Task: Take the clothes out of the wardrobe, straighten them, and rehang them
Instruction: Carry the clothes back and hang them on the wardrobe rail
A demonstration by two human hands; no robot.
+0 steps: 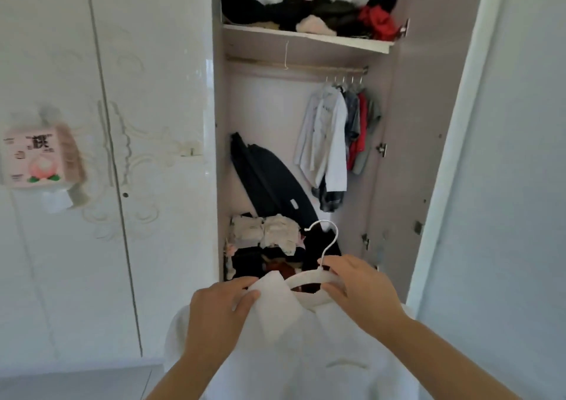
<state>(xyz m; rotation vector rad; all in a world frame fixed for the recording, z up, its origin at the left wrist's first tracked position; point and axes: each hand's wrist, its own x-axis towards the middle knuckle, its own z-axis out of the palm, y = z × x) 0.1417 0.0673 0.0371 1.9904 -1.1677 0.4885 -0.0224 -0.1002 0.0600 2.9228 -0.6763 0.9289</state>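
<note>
Two hands sat close together at the lower centre of the frame. The left hand (pixel 220 307) pinched the collar of the white shirt (pixel 306 353), and the right hand (pixel 361 289) gripped the hanger (pixel 306 278). The hanger lay left to right, hook up. The rail (pixel 306 66) ran well above, seemingly nearer the right hand.

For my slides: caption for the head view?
Left hand pinches the white collared shirt, right hand grips its white curved hanger, facing the open wardrobe.
</note>
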